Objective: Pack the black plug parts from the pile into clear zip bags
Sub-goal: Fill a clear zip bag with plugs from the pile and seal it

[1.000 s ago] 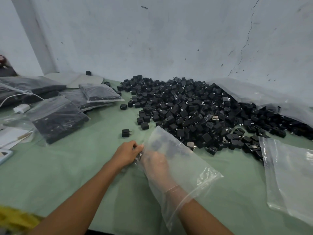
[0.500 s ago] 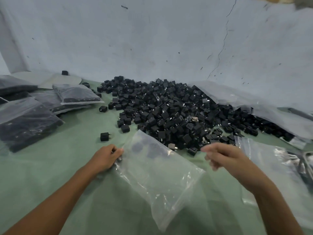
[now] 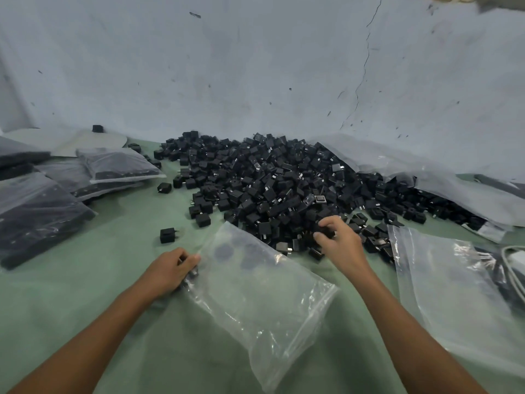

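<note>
The left grip (image 3: pixel 170 268) has its fingers curled and pinches the near-left edge of a clear zip bag (image 3: pixel 255 297), pressing it to the green worktop (image 3: pixel 85 294). Something small and dark sits under those fingertips, too hidden to name. The right grip (image 3: pixel 338 243) reaches over the bag's far side, its thumb and fingers bent round a few black plug parts (image 3: pixel 324 231) at the near edge of the pile (image 3: pixel 270 189). Whether they are lifted clear of the heap cannot be told.

The bag slants from the left grip toward the lower right and lies mostly flat and crumpled. Two dim dark shapes show through its far end; inside it or behind it, I cannot tell.

The pile spreads across the worktop up to the pale wall (image 3: pixel 255 66), its right side spilling over a large plastic sheet (image 3: pixel 426 177). One stray part (image 3: pixel 167 235) lies apart, just left of the bag's far corner. A second clear bag (image 3: pixel 454 294) lies flat to the right. Filled bags (image 3: pixel 42 217) of dark parts are stacked at the left. A white cable (image 3: pixel 512 265) curves in at the right edge.
</note>
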